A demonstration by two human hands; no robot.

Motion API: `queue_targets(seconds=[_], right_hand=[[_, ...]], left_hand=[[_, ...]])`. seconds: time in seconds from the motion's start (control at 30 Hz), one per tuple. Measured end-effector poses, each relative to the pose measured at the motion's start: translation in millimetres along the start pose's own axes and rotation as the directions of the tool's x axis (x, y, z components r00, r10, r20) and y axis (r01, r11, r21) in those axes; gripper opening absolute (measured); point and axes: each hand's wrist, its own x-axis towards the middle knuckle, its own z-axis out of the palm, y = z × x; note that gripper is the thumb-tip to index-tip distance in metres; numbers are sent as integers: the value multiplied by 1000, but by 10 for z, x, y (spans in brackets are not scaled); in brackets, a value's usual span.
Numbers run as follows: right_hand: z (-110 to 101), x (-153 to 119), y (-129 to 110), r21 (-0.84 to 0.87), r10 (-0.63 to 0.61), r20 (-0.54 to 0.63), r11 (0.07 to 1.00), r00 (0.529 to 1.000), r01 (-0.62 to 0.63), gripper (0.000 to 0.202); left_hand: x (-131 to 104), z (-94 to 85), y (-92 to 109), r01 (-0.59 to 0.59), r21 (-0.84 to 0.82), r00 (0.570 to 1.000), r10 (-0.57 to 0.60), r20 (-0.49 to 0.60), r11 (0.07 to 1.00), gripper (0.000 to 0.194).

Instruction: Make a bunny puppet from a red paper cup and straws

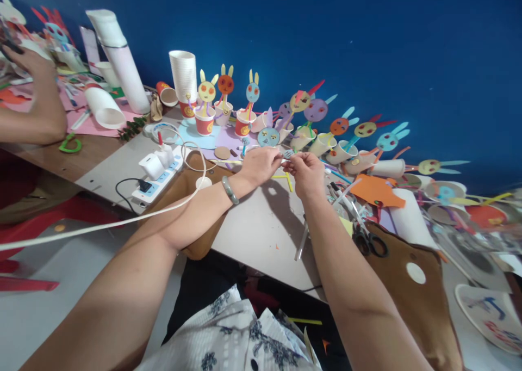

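Note:
My left hand [261,165], with a jade-like bangle [230,190] on its wrist, is closed with its fingertips pinched together. Facing it, my right hand [306,172] is also closed in a pinch. Between the fingertips is a small light-blue paper piece [288,154] with dark marks; its lower part is hidden by the fingers. Just beyond lies a blue paper disc [268,136] with a drawn face. A bent yellow strip [290,181] rests on the table under my hands, and a clear tube [302,242] lies beside my right forearm.
Paper cups with rabbit-faced figures, such as a red cup [204,125], line the blue wall. A power strip [160,176] with a white cable is at left. Black scissors [370,242] and a brown bag [411,300] lie right. A co-worker's arm [35,96] reaches in at far left.

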Motion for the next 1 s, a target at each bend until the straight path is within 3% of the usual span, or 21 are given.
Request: queue_targets(seconds=[0.5,1.0], right_hand=[[-11,-3,26,-34,-18,-15,999,1000,18,25],[-36,-8,29,-71,-35,35,997,999,37,41]], left_hand=[[-14,-10,28,12,13,1000,-12,10,1000,26],[-24,-1,15,-8,0,1000,8,12,1000,27]])
